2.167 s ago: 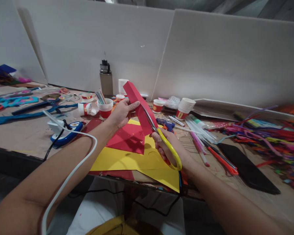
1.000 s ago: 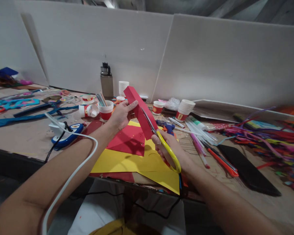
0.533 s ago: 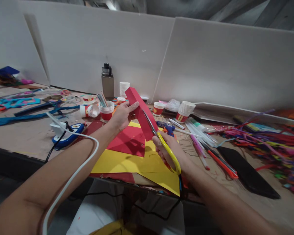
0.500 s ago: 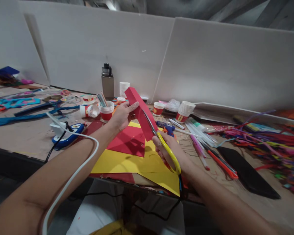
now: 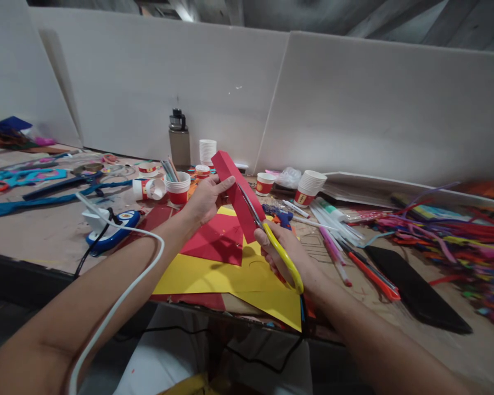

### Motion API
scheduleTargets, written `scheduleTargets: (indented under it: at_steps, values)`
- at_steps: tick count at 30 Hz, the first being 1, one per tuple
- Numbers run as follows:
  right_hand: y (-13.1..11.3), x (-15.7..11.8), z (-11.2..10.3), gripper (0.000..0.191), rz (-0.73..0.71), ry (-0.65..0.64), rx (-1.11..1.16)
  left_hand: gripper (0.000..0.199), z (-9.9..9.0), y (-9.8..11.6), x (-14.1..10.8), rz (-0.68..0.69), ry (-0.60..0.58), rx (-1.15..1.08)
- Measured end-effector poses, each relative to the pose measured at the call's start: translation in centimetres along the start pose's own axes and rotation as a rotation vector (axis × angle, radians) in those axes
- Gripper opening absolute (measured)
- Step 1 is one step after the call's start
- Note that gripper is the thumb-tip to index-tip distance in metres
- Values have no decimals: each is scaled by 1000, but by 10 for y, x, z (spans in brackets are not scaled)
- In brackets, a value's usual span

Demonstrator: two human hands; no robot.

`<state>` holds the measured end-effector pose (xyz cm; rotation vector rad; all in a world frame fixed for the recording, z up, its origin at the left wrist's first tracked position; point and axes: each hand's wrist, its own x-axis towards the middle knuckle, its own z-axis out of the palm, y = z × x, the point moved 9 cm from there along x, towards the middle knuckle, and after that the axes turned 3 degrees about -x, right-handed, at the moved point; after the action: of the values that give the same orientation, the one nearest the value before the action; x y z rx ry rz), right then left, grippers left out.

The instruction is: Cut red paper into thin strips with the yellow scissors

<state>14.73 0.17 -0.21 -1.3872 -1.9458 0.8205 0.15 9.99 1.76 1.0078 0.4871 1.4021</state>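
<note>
A folded strip of red paper (image 5: 237,189) is pinched between the thumb and fingers of my left hand (image 5: 209,198), held up above the table. My right hand (image 5: 286,249) grips a pair of scissors with yellow handles (image 5: 280,253). Their metal blades lie along the red strip, nearly closed, pointing up toward my left thumb. Below both hands, a flat red sheet (image 5: 216,241) rests on yellow paper (image 5: 201,277) at the table's front edge. My right fingers are partly hidden behind the handles.
Pencils stand in a paper cup (image 5: 178,192); a cup stack (image 5: 308,189) is farther right. A blue power strip (image 5: 117,230) with a white cable (image 5: 148,269) is at left. On the right lie a red utility knife (image 5: 374,278), a black phone-like slab (image 5: 415,288) and colourful pipe cleaners (image 5: 448,241).
The strip and both hands sit very slightly lower in the picture, and the view has shifted a little. Both hands keep their holds, with the blades still on the paper.
</note>
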Motion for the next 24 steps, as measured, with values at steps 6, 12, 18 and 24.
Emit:
scheduleTargets:
  at_steps: [6,12,18,24]
  values:
    - [3,0,1,35,-6,-4,-9,24,1,0,-1,-4,-15,-13]
    - [3,0,1,34,-6,6,-25,26,-1,-2,-1,-19,8,-24]
    - [2,0,1,33,-12,-4,-20,27,-15,5,3,29,96,-6]
    - [-4,-2,3,32,-51,-54,8,28,-12,18,4,115,81,49]
